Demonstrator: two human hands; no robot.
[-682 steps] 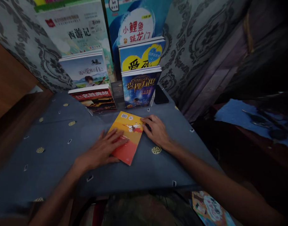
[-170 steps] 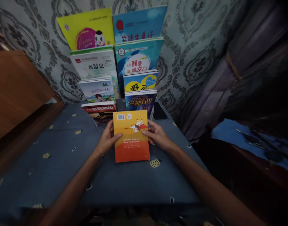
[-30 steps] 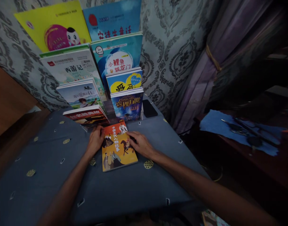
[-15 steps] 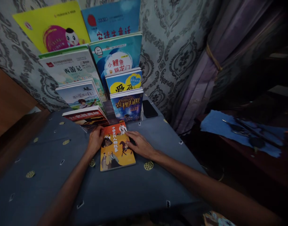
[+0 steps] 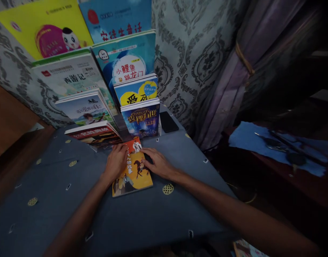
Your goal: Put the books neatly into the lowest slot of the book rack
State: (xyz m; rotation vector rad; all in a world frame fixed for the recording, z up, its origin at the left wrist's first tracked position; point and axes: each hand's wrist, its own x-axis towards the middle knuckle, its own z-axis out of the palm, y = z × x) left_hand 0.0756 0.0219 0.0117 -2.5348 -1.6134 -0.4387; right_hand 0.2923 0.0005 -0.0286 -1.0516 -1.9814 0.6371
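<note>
Orange paperback (image 5: 134, 178), thin and bendy, lies under my spread left hand (image 5: 117, 162) and right hand (image 5: 158, 165); I'd grip its edges.

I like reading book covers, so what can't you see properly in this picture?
Head view:
- Orange book: left hand and right hand cover parts of its top half.
- Yellow book: top cut off by the upper edge.
- Colourful book: cut off by the bottom edge.
- Dark objects on blue cloth: too dim and blurred to name.
</note>
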